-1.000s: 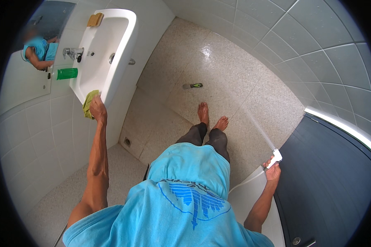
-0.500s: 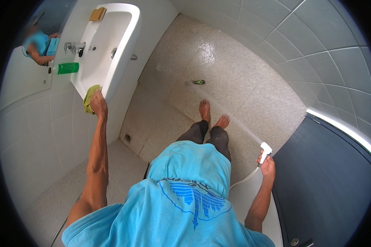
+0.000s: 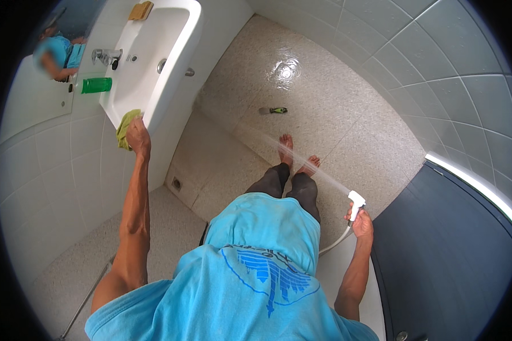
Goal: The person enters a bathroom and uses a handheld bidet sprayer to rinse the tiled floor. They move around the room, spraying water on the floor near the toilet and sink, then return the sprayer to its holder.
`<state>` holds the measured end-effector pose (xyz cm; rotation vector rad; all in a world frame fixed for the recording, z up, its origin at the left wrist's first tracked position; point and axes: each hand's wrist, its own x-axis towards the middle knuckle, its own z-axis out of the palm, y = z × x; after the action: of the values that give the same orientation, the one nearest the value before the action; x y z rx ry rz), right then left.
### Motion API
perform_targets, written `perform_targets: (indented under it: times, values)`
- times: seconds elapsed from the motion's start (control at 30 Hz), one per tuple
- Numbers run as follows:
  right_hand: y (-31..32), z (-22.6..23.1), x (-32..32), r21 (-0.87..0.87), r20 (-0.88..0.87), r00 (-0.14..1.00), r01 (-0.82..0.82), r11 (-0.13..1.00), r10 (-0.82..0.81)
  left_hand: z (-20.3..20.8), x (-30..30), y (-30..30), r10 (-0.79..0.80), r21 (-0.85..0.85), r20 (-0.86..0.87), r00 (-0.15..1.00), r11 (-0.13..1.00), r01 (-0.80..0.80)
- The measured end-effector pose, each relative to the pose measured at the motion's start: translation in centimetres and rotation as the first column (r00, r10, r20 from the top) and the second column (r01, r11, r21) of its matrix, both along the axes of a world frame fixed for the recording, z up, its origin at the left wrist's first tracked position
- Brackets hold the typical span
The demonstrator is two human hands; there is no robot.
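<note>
Left hand (image 3: 138, 136) pinches cloth (image 3: 124, 133) at sink (image 3: 189, 34), right hand (image 3: 362, 223) grips sprayer (image 3: 355, 203) right of it; wet floor (image 3: 375, 133) could slip feet (image 3: 286, 149).

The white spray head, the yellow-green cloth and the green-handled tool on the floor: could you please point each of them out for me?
White spray head (image 3: 356, 203): head view, middle of its body.
Yellow-green cloth (image 3: 125, 132): head view, middle of its visible folds.
Green-handled tool (image 3: 276, 110): head view, on its handle.

Between our left hand (image 3: 138, 136) and right hand (image 3: 362, 221) we have open air over the floor (image 3: 227, 170), cut by the spray (image 3: 330, 181); the sink (image 3: 176, 57) blocks us leftward, the door (image 3: 455, 250) rightward.
</note>
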<state>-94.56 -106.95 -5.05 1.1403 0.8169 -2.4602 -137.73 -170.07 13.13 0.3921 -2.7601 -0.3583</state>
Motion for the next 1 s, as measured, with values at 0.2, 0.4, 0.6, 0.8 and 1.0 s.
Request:
perform_targets:
  times: [0.2, 0.4, 0.6, 0.8, 1.0]
  values:
    - [-0.2, -0.1, -0.2, -0.003, -0.043, 0.999, 0.013, 1.000, -0.013, 0.2, 0.1, 0.4, 0.004, 0.002, 0.003, 1.000, 1.000, -0.004]
    - [0.2, -0.9, 2.0, -0.006, -0.073, 0.972, 0.223, 0.975, -0.223, -0.2, 0.0, -0.1, -0.006, 0.002, -0.020, 1.000, 1.000, 0.006]
    - [0.1, 0.2, 2.2, -0.026, -0.046, 0.975, 0.217, 0.976, -0.218, 0.0, 0.1, 0.5, -0.006, -0.001, -0.008, 1.000, 1.000, 0.006]
    - [-0.8, 0.1, 1.2, -0.019, -0.054, 0.974, 0.221, 0.975, -0.222, 0.1, 0.0, 0.1, -0.010, -0.012, 0.008, 1.000, 1.000, 0.010]
    - [-0.5, -0.6, 1.3, -0.016, -0.045, 0.972, 0.230, 0.973, -0.231, 0.1, 0.1, 0.2, 0.000, -0.009, 0.011, 1.000, 1.000, 0.000]
